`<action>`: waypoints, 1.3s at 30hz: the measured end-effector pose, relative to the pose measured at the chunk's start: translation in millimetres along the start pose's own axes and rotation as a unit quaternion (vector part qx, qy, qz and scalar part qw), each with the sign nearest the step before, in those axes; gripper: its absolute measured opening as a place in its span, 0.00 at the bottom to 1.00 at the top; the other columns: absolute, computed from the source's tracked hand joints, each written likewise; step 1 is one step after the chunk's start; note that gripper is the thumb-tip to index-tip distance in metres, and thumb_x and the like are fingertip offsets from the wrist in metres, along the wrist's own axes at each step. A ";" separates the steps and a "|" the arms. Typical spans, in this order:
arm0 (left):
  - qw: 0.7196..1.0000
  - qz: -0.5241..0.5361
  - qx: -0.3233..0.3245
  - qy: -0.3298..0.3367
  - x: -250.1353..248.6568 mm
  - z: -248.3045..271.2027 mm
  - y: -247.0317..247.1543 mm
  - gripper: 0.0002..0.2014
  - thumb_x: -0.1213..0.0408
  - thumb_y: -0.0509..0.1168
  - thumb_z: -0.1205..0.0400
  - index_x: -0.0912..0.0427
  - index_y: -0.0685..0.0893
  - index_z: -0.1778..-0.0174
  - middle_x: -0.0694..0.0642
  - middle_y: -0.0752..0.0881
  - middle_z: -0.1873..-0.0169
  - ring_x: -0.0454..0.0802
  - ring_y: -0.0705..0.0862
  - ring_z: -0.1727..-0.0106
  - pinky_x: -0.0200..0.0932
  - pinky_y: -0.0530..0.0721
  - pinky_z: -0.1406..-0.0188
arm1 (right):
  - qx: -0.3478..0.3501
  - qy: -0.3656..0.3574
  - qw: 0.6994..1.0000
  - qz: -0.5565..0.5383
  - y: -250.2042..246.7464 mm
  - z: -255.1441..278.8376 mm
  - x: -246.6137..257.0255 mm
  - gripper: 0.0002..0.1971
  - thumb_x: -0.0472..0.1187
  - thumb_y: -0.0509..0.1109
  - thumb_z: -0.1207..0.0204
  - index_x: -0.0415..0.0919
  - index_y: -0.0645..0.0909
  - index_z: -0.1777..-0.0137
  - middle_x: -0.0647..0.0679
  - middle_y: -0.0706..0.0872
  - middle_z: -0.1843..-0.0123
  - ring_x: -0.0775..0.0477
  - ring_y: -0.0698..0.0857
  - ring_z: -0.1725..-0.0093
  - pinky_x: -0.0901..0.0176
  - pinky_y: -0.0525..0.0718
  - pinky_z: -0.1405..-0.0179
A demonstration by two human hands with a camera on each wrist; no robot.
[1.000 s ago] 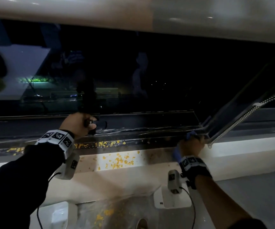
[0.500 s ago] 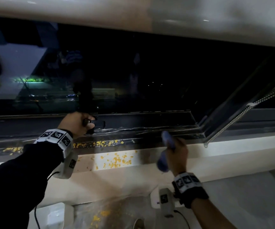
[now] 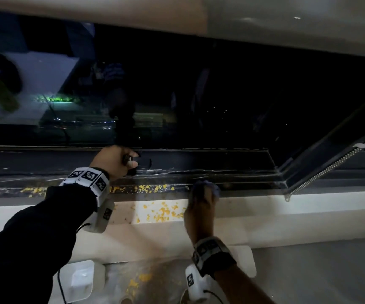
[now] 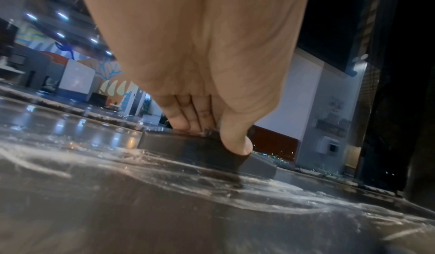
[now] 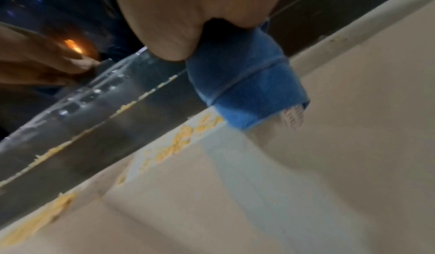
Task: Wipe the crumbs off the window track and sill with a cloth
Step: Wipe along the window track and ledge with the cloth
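Observation:
Yellow crumbs [image 3: 146, 188] lie in the dark window track [image 3: 243, 178], and more crumbs are scattered on the pale sill [image 3: 287, 205] in a lit patch [image 3: 164, 212]. My right hand [image 3: 201, 205] grips a bunched blue cloth [image 3: 209, 185] and holds it at the track's front edge, just right of the crumbs. In the right wrist view the cloth [image 5: 247, 90] hangs below my fingers [image 5: 169, 40] over the sill's edge. My left hand [image 3: 115, 161] is curled round a dark handle [image 4: 188, 146] on the window frame.
The hinged sash [image 3: 322, 154] stands open at the right, with a beaded cord [image 3: 324, 172] running down to the sill. Below the sill, white blocks [image 3: 82, 279] stand on the floor and some crumbs [image 3: 142, 278] lie there.
My right hand left the track's right corner with the cloth, rose, moved left and came down at the track edge beside the crumbs. The left hand stayed on the handle.

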State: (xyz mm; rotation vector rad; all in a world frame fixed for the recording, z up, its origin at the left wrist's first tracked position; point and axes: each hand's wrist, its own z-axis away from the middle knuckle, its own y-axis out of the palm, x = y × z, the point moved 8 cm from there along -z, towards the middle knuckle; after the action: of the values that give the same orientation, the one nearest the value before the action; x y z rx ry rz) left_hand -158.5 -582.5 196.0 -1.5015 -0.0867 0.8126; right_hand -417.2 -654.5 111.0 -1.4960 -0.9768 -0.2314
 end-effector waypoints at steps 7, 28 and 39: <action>1.000 0.009 0.003 0.003 4.1 0.7 1.9 0.14 0.55 0.70 0.22 0.48 0.85 0.40 0.55 0.89 0.47 0.55 0.85 0.45 0.41 0.76 0.50 | -0.005 -0.036 0.996 -0.081 -78.4 -22.5 -39.0 0.26 0.29 0.62 0.39 0.42 0.86 0.40 0.53 0.85 0.43 0.53 0.85 0.44 0.67 0.79 0.40; 1.000 0.016 -0.022 0.012 3.6 4.3 0.7 0.13 0.55 0.70 0.22 0.47 0.86 0.42 0.56 0.90 0.49 0.55 0.86 0.46 0.45 0.81 0.48 | 0.126 -0.059 0.975 -0.171 -18.1 8.4 28.1 0.13 0.30 0.65 0.25 0.44 0.87 0.47 0.40 0.88 0.56 0.57 0.86 0.57 0.60 0.84 0.56; 1.000 0.008 -0.023 0.011 4.3 2.2 2.1 0.13 0.55 0.70 0.22 0.48 0.86 0.41 0.55 0.89 0.48 0.55 0.85 0.45 0.42 0.79 0.50 | -0.183 0.108 0.975 0.069 -63.9 -42.4 -101.4 0.10 0.33 0.62 0.35 0.37 0.84 0.60 0.34 0.84 0.55 0.32 0.82 0.55 0.41 0.81 0.50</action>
State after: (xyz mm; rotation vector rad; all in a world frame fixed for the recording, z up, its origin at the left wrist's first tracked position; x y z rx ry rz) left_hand -157.4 -578.7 192.6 -1.5561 -0.0779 0.8125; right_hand -506.4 -744.3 99.2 -1.8220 -0.6754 -0.4836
